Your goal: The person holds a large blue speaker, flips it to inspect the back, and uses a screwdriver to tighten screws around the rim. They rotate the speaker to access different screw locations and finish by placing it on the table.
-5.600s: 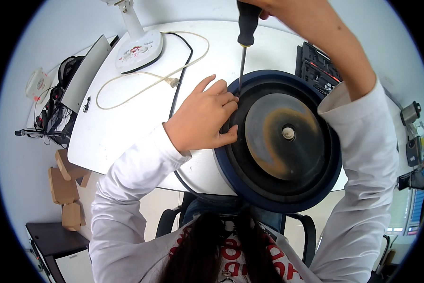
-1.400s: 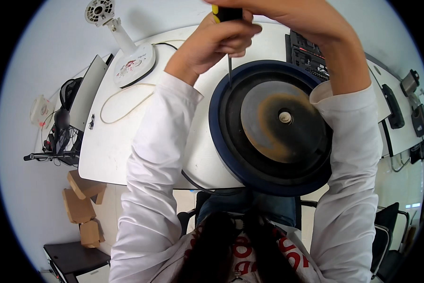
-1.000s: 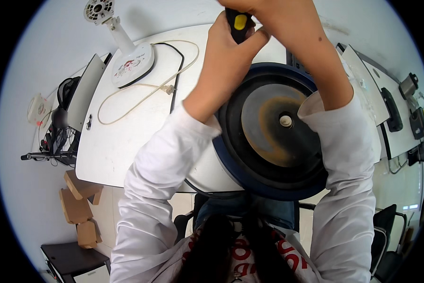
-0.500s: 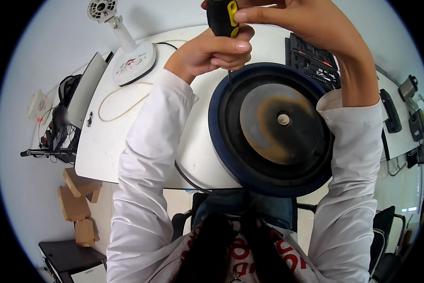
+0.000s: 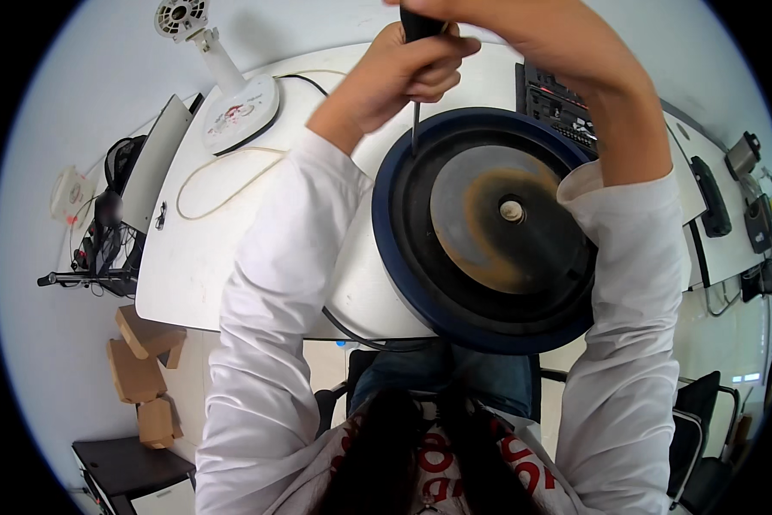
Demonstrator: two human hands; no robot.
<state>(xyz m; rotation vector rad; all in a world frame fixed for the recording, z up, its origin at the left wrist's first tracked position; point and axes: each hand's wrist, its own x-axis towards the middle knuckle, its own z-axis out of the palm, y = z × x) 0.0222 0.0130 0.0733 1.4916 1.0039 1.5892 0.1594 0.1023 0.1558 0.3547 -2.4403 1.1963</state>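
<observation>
A round blue-rimmed appliance (image 5: 489,232) is lying base-up at the white table's (image 5: 197,257) near edge. Both hands, left hand (image 5: 394,73) and right hand (image 5: 506,21), are closing around a screwdriver (image 5: 416,51), its tip pressing on the appliance's far rim.

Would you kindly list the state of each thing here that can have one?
Left hand: closed around the screwdriver.
Right hand: on the screwdriver's top, grip unclear.
Screwdriver: upright, tip at the round appliance's rim.
Round appliance: lying flat on the table, underside up.
Desk fan: standing.
</observation>
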